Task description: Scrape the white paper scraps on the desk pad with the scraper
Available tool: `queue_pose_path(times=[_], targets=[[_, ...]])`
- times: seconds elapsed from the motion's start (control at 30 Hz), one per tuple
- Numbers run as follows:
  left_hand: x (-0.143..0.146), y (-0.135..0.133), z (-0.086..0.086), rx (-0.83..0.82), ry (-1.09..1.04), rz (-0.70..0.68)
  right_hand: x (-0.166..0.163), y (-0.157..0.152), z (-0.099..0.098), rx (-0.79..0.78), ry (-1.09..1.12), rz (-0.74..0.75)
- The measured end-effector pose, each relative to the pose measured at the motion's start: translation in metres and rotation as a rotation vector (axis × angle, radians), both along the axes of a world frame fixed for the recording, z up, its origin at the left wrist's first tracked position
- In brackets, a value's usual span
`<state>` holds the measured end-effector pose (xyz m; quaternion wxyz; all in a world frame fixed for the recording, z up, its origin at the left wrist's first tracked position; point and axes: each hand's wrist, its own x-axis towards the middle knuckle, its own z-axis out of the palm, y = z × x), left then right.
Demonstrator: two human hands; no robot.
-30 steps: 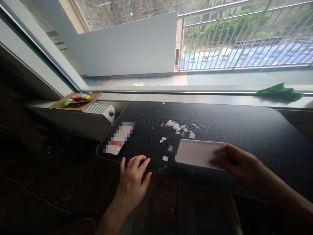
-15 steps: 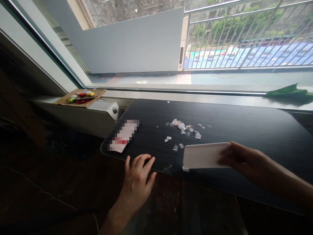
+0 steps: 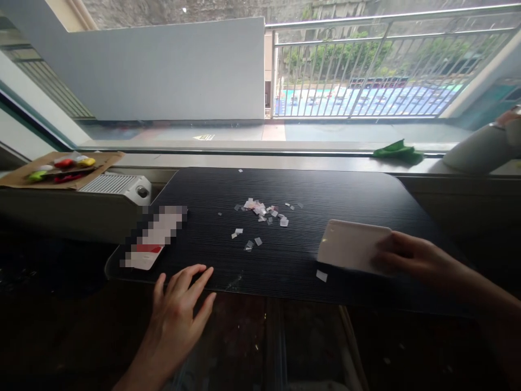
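Note:
My right hand (image 3: 407,252) grips the right end of a white rectangular panel with rounded corners (image 3: 354,244), held tilted at the right part of the black table (image 3: 325,190). What it belongs to I cannot tell. Just below its near left corner lies a small white paper scrap (image 3: 321,276). My left hand (image 3: 183,304) is at the table's front edge, fingers spread and holding nothing. Mid-table is a loose heap of white and clear scraps (image 3: 258,209), with a few more scraps (image 3: 249,246) nearer to me.
A pixelated white and red flat item (image 3: 148,260) lies at the table's left end. Beyond it are a white radiator (image 3: 122,186) and cardboard (image 3: 24,165) bearing colourful small things. On the windowsill lie a green cloth-like piece (image 3: 399,152) and a white rounded object (image 3: 472,149).
The view has swung to the right. My right hand has moved the white panel to the right, away from the scrap heap, and a scrap by its corner now lies apart. My left hand stays spread.

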<state>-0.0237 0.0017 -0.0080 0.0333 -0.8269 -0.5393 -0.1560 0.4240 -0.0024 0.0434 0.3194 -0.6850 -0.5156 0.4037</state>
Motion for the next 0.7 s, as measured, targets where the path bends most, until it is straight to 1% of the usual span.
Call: queue_pose_path(times=[0.1, 0.17, 0.33, 0.5, 0.6, 0.7], targets=[[-0.007, 0.003, -0.003, -0.005, 0.035, -0.027, -0.006, -0.001, 0.000, -0.086, 0.008, 0.021], [-0.009, 0.004, -0.003, -0.004, 0.049, -0.041, -0.009, -0.003, 0.000, -0.106, 0.015, 0.021], [0.000, 0.001, 0.002, 0.010, 0.030, 0.008, -0.012, -0.011, -0.001, -0.161, 0.060, 0.059], [0.002, 0.000, 0.004, 0.005, 0.020, 0.003, -0.014, -0.018, -0.004, -0.175, 0.105, 0.092], [0.001, 0.001, 0.003, -0.002, 0.025, 0.009, -0.013, -0.024, -0.008, -0.200, 0.152, 0.118], [0.003, 0.000, 0.004, -0.004, 0.014, 0.025, -0.011, -0.029, -0.014, -0.183, 0.173, 0.140]])
